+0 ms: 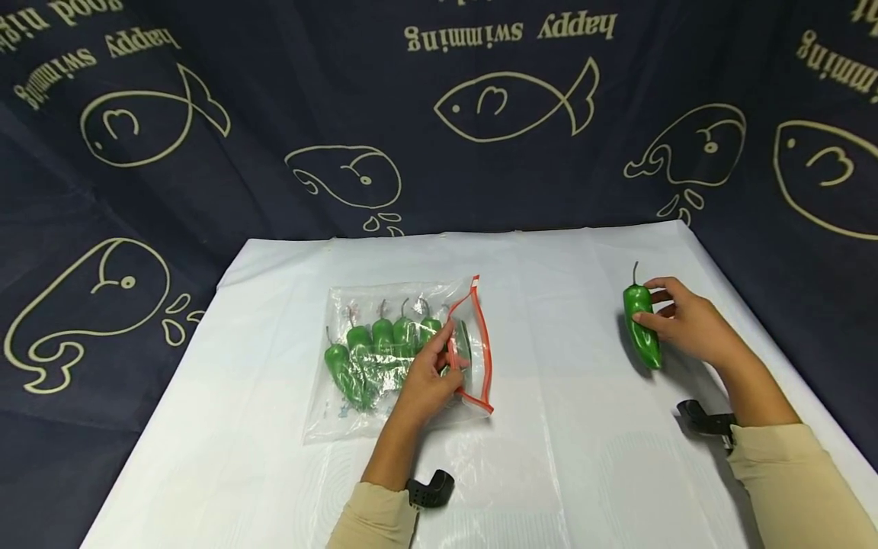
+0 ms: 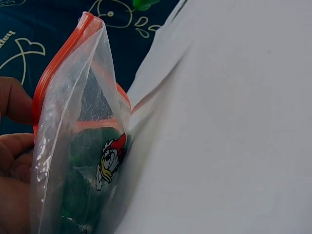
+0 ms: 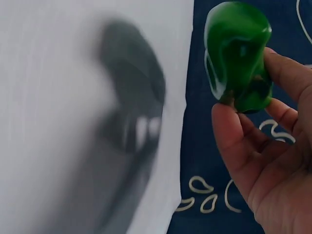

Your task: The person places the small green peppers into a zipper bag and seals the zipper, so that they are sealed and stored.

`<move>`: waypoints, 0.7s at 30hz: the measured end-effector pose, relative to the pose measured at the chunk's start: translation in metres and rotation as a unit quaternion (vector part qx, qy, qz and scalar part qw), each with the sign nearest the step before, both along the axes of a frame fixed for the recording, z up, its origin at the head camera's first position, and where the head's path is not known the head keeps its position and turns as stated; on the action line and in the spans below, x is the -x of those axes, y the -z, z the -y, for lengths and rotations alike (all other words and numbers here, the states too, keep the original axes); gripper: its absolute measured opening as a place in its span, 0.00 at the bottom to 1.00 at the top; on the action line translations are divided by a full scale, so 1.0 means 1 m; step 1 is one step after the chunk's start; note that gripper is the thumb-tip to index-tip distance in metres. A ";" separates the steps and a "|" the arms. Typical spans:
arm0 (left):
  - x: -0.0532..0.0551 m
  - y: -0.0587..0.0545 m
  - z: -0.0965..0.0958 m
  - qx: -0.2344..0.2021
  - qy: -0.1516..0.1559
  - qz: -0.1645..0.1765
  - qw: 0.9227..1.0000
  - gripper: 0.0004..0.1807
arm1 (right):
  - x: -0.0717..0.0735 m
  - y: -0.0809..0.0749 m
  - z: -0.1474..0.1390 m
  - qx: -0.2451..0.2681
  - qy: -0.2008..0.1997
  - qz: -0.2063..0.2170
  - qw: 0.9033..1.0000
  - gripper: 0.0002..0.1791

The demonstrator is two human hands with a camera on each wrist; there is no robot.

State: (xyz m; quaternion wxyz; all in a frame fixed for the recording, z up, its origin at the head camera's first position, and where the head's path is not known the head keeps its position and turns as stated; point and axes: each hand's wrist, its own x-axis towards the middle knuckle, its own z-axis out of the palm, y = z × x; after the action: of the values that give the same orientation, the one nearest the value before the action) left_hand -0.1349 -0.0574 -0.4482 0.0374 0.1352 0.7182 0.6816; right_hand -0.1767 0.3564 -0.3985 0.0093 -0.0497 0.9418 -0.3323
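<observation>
A clear zip bag (image 1: 322, 427) with an orange-red zip edge lies on the table with several green peppers (image 1: 346, 374) inside. My left hand (image 1: 432, 377) pinches the bag's zip edge, and its mouth gapes on the right side. In the left wrist view, the thumb and fingers hold one side of the zip (image 2: 46, 83), and a printed cartoon duck shows on the plastic. Off to the right, my right hand (image 1: 686, 320) grips a single green pepper (image 1: 641, 328), its thin stem pointing away. The right wrist view shows this pepper (image 3: 239, 53) between thumb and fingers, its shadow falling on the table.
A white cloth covers the table (image 1: 549, 457). Behind it and at both sides hangs a dark blue curtain (image 1: 343, 91) with fish and whale drawings. Black wrist cameras sit on both wrists, the left one (image 1: 432, 489) close over the cloth.
</observation>
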 end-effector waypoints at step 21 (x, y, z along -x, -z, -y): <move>0.001 0.000 -0.001 -0.004 0.005 -0.001 1.000 0.46 | 0.004 -0.006 0.069 0.165 -0.028 -0.004 0.986 0.32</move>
State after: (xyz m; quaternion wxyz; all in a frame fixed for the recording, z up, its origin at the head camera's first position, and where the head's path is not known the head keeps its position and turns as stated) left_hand -0.1355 -0.0568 -0.4481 0.0395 0.1398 0.7146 0.6843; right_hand -0.1803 0.2871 -0.3923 0.0062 -0.0778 0.8724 -0.4825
